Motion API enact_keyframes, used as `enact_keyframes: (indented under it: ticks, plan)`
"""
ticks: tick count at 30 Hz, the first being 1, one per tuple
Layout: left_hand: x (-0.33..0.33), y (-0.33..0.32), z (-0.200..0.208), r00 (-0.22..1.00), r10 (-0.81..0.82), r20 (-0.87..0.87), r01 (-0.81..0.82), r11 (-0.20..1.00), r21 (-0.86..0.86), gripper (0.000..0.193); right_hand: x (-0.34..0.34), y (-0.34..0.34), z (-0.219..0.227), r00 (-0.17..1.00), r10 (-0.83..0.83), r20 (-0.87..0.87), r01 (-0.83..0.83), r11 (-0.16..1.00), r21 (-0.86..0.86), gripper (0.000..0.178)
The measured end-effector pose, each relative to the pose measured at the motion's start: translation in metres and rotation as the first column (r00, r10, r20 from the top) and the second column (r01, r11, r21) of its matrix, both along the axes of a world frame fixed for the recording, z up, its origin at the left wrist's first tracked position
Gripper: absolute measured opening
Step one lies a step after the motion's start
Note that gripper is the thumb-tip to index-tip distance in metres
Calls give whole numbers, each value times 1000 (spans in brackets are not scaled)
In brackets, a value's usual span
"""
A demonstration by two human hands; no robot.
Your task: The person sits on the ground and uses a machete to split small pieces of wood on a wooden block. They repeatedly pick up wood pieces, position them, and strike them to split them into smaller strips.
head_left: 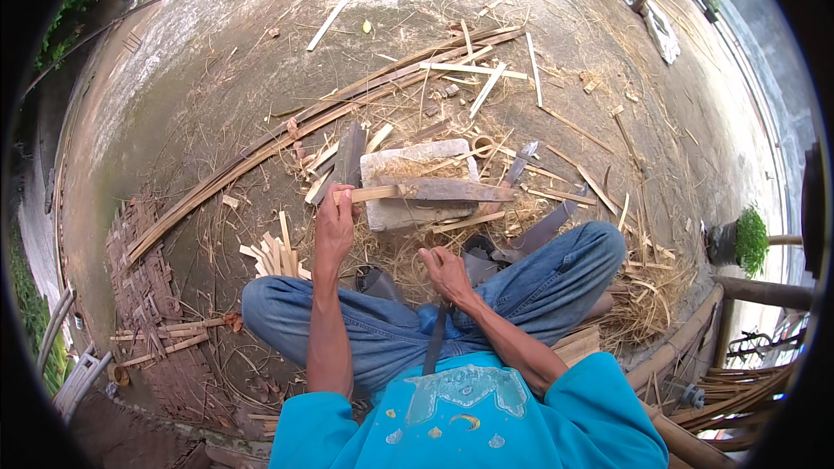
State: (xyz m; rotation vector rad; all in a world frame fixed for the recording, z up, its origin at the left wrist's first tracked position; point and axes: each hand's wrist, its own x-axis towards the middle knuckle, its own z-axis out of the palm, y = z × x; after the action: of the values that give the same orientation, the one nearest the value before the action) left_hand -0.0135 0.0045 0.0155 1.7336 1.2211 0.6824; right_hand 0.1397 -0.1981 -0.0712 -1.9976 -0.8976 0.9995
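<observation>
My left hand (333, 224) is closed on the near end of a pale, flat wooden piece (373, 194). Its other end meets a wide, dark machete blade (452, 189) lying across a whitish stone block (391, 215); I cannot tell whether the two are joined. Between my knees, my right hand (446, 274) is closed around a dark, narrow strip (436, 340) that reaches back toward my shirt. Whether this strip is a knife's blade or its handle is unclear. Shavings lie on and around the block.
A second knife (523, 161) lies right of the block, and a dark blade (546, 227) rests near my right knee. Long bamboo strips (234, 162) stretch across the floor. Short split pieces (276, 256) are piled by my left knee. A potted plant (749, 239) stands far right.
</observation>
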Motion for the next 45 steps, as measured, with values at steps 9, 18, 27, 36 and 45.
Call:
enact_keyframes:
  ticks: [9,18,27,36,45]
  plan:
    - [26,0,-65,996,63,59,-62,998,-25,37,1,-9,-11,959,-93,-268,67,992,-102,47]
    - [51,-6,-49,780,294,552,53,848,-527,31,23,-16,-44,998,-23,56,25,999,-47,39]
    - [42,-19,-27,828,103,551,330,705,-628,30,51,10,43,973,71,221,-97,989,107,33]
    - [31,-37,-9,788,-149,598,537,639,-550,43,112,29,33,929,62,365,-18,992,-122,22]
    - [45,-41,-3,875,-201,441,444,695,-566,46,105,13,60,822,210,529,-217,975,-50,27]
